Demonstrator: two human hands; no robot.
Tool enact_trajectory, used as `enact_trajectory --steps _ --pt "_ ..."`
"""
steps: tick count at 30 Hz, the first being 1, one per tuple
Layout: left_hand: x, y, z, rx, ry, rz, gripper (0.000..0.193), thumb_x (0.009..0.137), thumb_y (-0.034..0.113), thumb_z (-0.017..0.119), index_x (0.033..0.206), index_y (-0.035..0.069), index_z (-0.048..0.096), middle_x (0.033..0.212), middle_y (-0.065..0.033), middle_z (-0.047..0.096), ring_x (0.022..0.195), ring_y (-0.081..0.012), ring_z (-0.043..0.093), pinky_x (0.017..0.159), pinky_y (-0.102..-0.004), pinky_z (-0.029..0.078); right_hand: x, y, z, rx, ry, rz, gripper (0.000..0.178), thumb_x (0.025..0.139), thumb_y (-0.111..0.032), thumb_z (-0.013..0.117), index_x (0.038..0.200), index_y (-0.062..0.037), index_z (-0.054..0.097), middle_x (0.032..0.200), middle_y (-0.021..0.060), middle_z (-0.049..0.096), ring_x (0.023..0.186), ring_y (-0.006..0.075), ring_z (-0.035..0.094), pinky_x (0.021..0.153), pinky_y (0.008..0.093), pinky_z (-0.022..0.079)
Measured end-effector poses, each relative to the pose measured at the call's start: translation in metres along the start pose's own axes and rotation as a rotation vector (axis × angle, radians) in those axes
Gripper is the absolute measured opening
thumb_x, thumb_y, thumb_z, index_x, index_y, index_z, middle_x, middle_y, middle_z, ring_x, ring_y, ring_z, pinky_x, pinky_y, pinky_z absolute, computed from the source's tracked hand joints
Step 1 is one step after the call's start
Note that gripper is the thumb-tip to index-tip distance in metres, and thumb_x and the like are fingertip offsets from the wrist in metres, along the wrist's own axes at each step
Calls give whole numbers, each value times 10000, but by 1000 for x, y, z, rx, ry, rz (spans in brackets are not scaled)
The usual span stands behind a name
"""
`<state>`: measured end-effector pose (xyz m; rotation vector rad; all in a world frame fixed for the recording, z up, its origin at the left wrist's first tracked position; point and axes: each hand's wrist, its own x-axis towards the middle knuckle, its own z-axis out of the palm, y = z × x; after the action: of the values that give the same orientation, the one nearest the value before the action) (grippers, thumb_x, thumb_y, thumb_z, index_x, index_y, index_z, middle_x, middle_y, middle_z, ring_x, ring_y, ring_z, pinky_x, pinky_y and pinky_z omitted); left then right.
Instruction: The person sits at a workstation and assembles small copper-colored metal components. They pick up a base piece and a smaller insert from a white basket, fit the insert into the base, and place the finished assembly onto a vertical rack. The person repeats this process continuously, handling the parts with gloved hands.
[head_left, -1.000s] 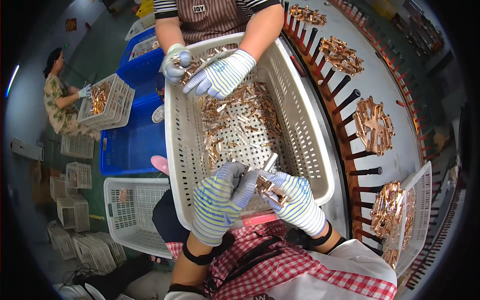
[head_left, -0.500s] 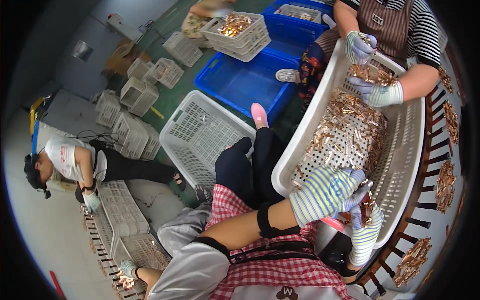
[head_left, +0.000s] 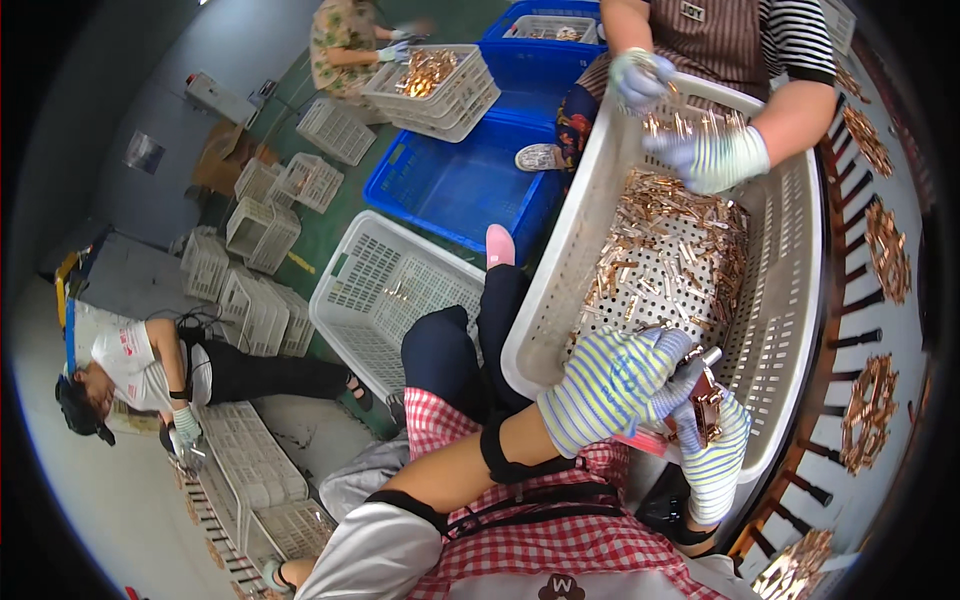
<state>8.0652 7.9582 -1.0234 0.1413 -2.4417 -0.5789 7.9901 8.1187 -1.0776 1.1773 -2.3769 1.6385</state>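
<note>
My two gloved hands meet above the near end of a long, light-grey plastic crate (head_left: 532, 335). My left hand (head_left: 612, 388), in a striped knit glove, comes across from the left with its fingers bent against a copper-coloured metal part (head_left: 706, 408). My right hand (head_left: 718, 455) grips the same part from below, its thumb and fingers wrapped round it. A short silvery cylinder (head_left: 711, 357) sticks out above the fingers. Beneath my left hand shows a pink strip (head_left: 642, 441); its kind is hidden. Loose small copper-coloured pieces (head_left: 672, 262) cover much of the crate's perforated floor.
Across the crate, a co-worker's gloved hands (head_left: 705, 155) handle a row of copper-coloured pieces. A rack (head_left: 835, 410) with hanging copper-coloured clusters runs along the right. Left of my legs stand a grey crate (head_left: 345, 300) and a blue tub (head_left: 455, 185). Another person works at far left.
My view has shifted, moving the scene slightly. My hands stay together on the metal part, which sits at a slightly different angle. The co-worker's row of pieces is now stretched between both hands.
</note>
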Motion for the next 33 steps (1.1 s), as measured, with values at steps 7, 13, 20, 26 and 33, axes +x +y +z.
enact_trajectory --steps 7,13,20,26,33 --pt "13 -6 3 -16 -56 -6 203 838 280 666 868 83 627 692 -105 642 581 -297 637 527 -400 502 15 7 0 56 -35 8 264 776 -208 763 913 -15 645 770 116 672 669 289 659 619 357 507" --pt "8 -11 5 11 -60 2 199 835 271 667 856 78 620 668 -115 626 567 -310 627 517 -417 492 20 4 -3 -27 -81 -27 273 794 -188 736 1008 -27 688 802 109 685 712 284 674 663 347 524" --pt "13 -11 12 -18 -58 35 201 817 268 688 855 79 629 685 -114 629 570 -299 631 518 -407 491 13 10 -1 73 -74 43 323 796 -189 732 1075 -38 670 863 118 697 750 293 686 679 355 527" --pt "13 -17 17 -13 -100 -26 205 813 270 691 852 77 639 674 -112 625 556 -302 621 512 -410 486 21 3 -8 -81 -143 -8 371 783 -150 731 1129 -44 649 848 123 685 745 306 675 665 365 523" --pt "19 -12 14 47 -50 4 200 817 267 685 848 84 613 671 -108 623 544 -300 612 495 -421 467 23 9 -8 -20 -128 2 407 770 -124 725 1168 -82 653 810 127 655 691 316 645 631 388 504"
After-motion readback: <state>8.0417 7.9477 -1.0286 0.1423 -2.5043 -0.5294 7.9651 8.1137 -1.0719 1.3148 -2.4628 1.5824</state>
